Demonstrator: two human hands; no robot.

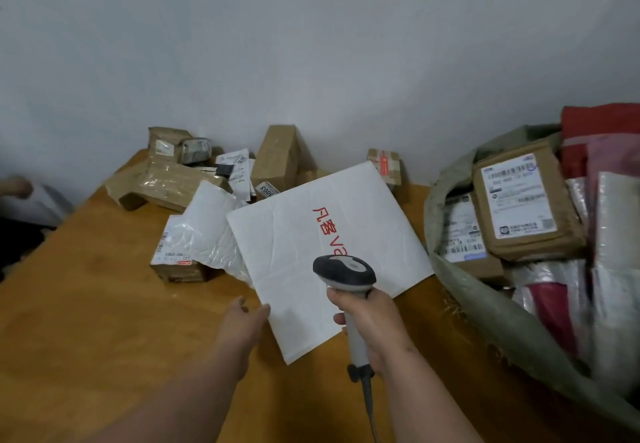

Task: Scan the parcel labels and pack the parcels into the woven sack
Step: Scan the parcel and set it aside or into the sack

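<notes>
- Left hand (242, 318) gripped the near left edge of a flat white plastic mailer with red printed characters (311, 245); thumb lay on top, the other fingers hidden beneath, so their curl could not be told.
- The mailer lay on, or was lifted slightly off, the orange wooden worktop (86, 304) — hard to judge from this angle.
- Right hand (370, 325) had its fingers wrapped round the handle of a grey and black handheld barcode scanner (344, 271), head above the mailer's near half.
- Green-grey woven sack (485, 307) stood open at the right, holding a brown cardboard parcel with a white label (523, 200) among others.
- Brown cardboard boxes (277, 158) and a crumpled white plastic pouch (204, 228) lay near the wall.
</notes>
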